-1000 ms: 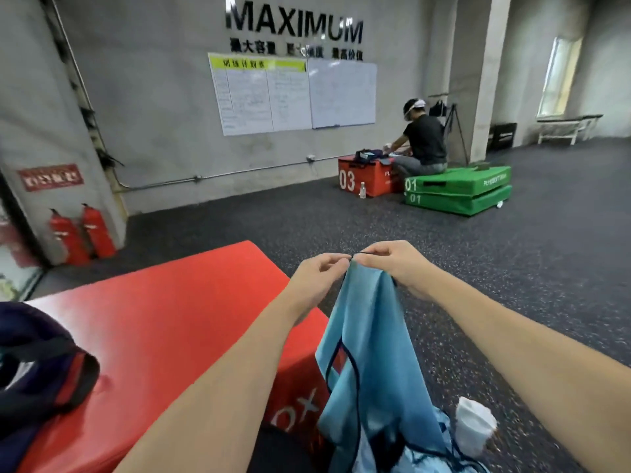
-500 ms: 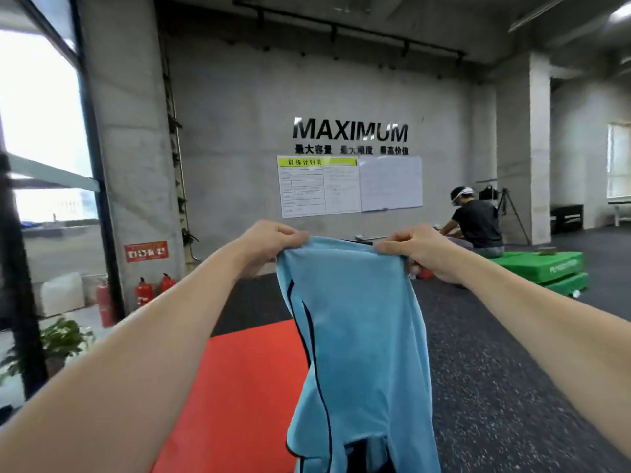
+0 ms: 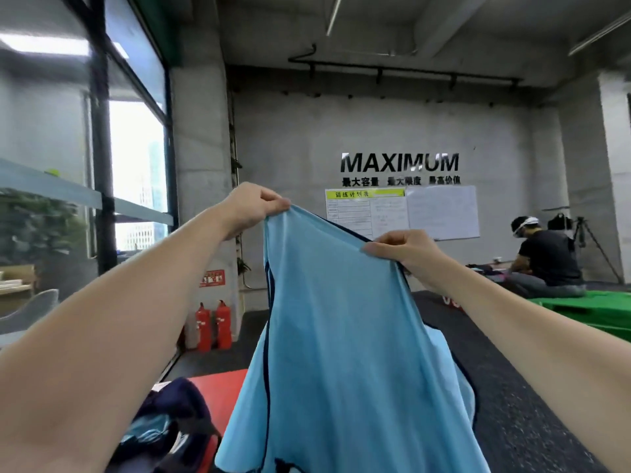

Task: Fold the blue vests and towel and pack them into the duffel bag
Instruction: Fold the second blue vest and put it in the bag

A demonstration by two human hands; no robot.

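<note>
A: Start close. What do the hands have?

B: Both grip the vest (image 3: 345, 336) by its top edge. The left hand (image 3: 254, 206) pinches one corner, raised higher; the right hand (image 3: 404, 250) pinches the other, lower and nearer. The cloth hangs free between and below them.

A: What's different from a second ago?

B: Then the two hands were together at one bunched point, low over the red box. Half a second ago they had parted and the top edge was level. Now they are farther apart, lifted, and the edge slopes down to the right. I'd judge the vest is being shaken open so it can be laid flat for the first fold. No fold is made yet.

A: And the bag?

B: The bag (image 3: 170, 425) lies open at lower left on the red box (image 3: 222, 390), just beside the hanging cloth, with something blue inside.

A: Room to work?

B: Only a strip of the box shows; its right edge is hidden behind the vest. Dark floor (image 3: 519, 404) lies open to the right. Farther off stand fire extinguishers (image 3: 213, 326) by the pillar, and a seated person (image 3: 546, 264) on green mats (image 3: 594, 308), well apart.
</note>
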